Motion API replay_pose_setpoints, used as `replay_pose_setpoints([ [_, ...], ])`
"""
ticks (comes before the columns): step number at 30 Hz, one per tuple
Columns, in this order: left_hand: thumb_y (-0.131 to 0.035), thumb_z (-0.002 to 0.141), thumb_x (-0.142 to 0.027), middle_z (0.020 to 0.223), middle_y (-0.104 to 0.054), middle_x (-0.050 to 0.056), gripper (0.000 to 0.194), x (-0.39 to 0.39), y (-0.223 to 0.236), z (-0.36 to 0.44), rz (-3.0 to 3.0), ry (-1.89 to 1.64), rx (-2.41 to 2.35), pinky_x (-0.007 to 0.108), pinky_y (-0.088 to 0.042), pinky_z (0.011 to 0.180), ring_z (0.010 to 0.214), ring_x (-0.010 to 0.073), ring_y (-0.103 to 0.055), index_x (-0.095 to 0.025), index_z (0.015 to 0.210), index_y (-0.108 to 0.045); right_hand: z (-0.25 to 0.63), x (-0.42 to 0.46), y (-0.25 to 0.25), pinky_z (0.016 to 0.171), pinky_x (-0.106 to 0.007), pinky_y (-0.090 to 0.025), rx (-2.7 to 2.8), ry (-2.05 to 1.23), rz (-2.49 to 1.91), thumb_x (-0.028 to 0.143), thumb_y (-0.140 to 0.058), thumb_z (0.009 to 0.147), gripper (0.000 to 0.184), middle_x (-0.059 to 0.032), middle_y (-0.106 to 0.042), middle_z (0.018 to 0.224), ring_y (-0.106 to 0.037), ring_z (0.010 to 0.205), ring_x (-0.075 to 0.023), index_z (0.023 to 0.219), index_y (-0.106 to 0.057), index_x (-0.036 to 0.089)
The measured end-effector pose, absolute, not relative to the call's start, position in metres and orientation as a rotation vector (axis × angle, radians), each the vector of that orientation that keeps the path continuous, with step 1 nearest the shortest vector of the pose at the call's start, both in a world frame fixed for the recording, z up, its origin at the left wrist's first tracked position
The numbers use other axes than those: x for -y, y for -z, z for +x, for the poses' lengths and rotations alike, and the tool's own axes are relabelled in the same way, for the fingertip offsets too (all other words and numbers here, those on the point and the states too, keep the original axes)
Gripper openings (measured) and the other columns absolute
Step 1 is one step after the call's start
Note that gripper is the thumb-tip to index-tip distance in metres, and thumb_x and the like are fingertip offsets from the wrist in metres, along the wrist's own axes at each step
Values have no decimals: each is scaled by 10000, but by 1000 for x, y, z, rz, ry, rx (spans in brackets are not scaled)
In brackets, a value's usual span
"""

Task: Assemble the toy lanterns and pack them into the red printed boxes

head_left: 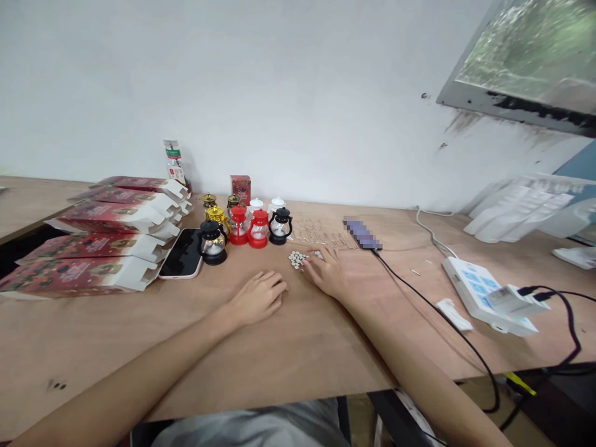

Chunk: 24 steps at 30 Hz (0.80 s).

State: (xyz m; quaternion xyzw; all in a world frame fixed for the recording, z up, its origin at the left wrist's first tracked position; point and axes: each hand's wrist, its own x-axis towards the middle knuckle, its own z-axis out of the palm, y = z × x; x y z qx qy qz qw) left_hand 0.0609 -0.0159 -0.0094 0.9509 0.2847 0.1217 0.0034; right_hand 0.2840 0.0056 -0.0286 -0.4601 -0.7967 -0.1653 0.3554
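Note:
My right hand (327,273) reaches to a small pile of pale round discs (297,259), which look like button cells. Its fingers are spread, with the fingertips at the pile's right edge; no disc shows clearly in its grasp. Loosely bent, the fingers of my left hand (261,298) rest on the wooden table (261,366) below the pile, with nothing visible in them. Behind the hands stand several miniature lanterns, among them a black lantern (280,226), a red lantern (259,228) and a gold lantern (216,220). Thin metal pieces (321,234) lie scattered beyond the discs.
Red printed boxes (107,242) lie stacked at the left beside a phone (182,253). A small red box (241,188) and a bottle (176,167) stand near the wall. At the right are a cabled phone (362,233), a power strip (484,295) and white stacked pieces (516,208).

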Motion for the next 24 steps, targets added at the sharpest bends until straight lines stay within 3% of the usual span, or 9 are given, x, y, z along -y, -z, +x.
replay_pose_setpoints([
  [24, -400, 862, -161, 1017, -568, 84, 192, 18, 8, 62, 2971, -425, -913, 351, -413, 811, 935, 218, -524, -165, 981, -551, 282, 0, 28, 823, -393, -350, 2118, 364, -1184, 257, -452, 877, 233, -80, -596, 1101, -510, 1003, -240, 813, -674, 220],
])
